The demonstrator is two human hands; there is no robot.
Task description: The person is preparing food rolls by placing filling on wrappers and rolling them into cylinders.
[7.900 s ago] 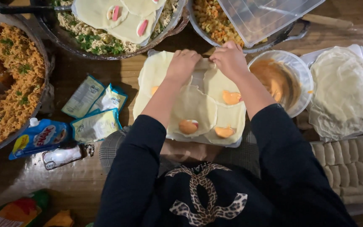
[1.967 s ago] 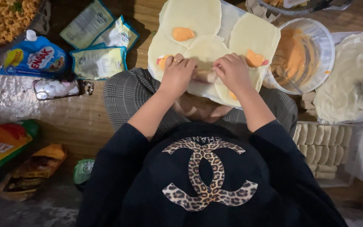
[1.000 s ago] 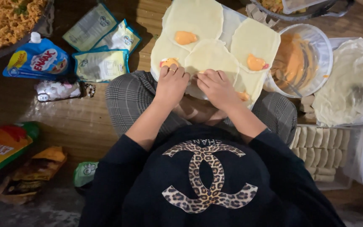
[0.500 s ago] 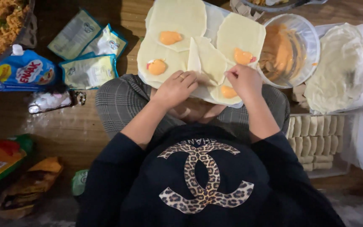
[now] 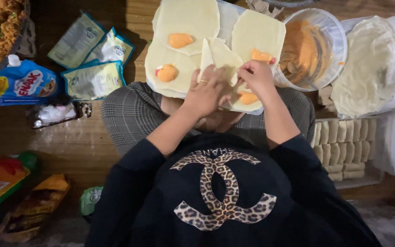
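Both my hands work on the pale square pastry wrapper (image 5: 220, 57) lying on the white board (image 5: 229, 18) across my checked-trousered lap (image 5: 129, 114). My left hand (image 5: 206, 91) presses flat on it, fingers spread, a ring on one. My right hand (image 5: 257, 77) pinches the wrapper's folded edge between thumb and fingertips, just above a dab of orange filling (image 5: 248, 97). Three more wrappers, each with an orange dab, lie around it on the board. To the right stand a clear plastic bowl of orange sauce (image 5: 314, 45), a stack of round wrappers (image 5: 371, 64) and a tray of finished rolls (image 5: 344, 146). Left, on the wooden floor, lie green sachets (image 5: 92, 59) and a blue pouch (image 5: 21, 84).
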